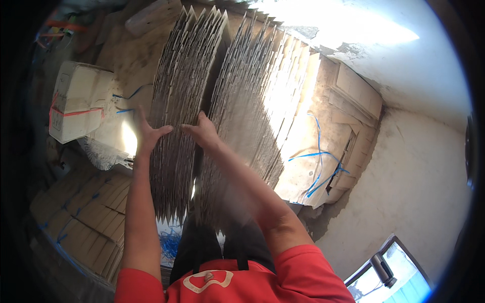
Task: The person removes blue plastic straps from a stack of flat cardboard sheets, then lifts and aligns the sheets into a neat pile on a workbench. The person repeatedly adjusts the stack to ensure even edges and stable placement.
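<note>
Two rows of folded cardboard sheets stand on edge in front of me: a narrower left row (174, 91) and a wider right row (242, 96), with a dark gap between them. My left hand (149, 135) is open at the outer side of the left row, its fingers stretched along the side and its thumb over the top edges. On the other side, my right hand (203, 132) is open at the gap, thumb pointing left over the same row. Some of its fingers are hidden in the gap. The left row lies between both hands.
A white carton (81, 101) with red strapping stands at the left. Blue straps (319, 154) lie on cardboard to the right, near flat sheets (356, 93). Bundled brown cardboard (93, 222) sits at lower left. Blue string (171, 243) lies by my legs. A pale wall (404, 182) bounds the right.
</note>
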The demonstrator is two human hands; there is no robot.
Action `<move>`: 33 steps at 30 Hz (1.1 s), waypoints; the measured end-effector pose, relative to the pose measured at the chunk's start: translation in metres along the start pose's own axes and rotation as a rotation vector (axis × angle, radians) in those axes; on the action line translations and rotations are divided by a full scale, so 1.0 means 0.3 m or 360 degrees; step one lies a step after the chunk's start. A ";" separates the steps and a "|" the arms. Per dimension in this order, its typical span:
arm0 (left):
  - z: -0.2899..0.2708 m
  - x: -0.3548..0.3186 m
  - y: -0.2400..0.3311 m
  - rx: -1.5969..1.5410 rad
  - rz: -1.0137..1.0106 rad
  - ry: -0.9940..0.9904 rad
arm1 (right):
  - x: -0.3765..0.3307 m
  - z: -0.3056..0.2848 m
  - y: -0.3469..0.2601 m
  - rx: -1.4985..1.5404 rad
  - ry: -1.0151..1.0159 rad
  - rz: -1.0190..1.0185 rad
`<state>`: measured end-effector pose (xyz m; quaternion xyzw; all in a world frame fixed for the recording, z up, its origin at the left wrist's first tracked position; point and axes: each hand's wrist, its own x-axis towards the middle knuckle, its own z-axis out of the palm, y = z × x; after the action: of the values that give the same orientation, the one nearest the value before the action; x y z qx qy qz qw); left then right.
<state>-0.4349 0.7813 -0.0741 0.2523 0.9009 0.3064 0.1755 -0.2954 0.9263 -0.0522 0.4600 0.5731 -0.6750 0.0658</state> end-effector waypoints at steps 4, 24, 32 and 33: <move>-0.030 0.023 0.052 -0.0792 -0.0494 -0.0656 | -0.017 0.021 0.069 -0.0062 0.0214 -0.0258; 0.097 0.105 -0.004 -0.0391 -0.0224 -0.0608 | -0.118 -0.019 0.026 -0.0995 0.0545 -0.0559; 0.031 0.003 0.145 -0.0380 -0.0167 -0.0585 | -0.449 -0.417 0.360 -0.0157 0.1628 -0.0514; 0.042 -0.020 0.117 -0.0294 -0.0052 -0.0489 | -0.466 -0.453 0.438 0.0096 0.1649 -0.0339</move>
<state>-0.4120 0.8079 -0.0600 0.2644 0.8355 0.3428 0.3384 -0.0609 0.9343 -0.0376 0.6743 0.5543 -0.3783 -0.3083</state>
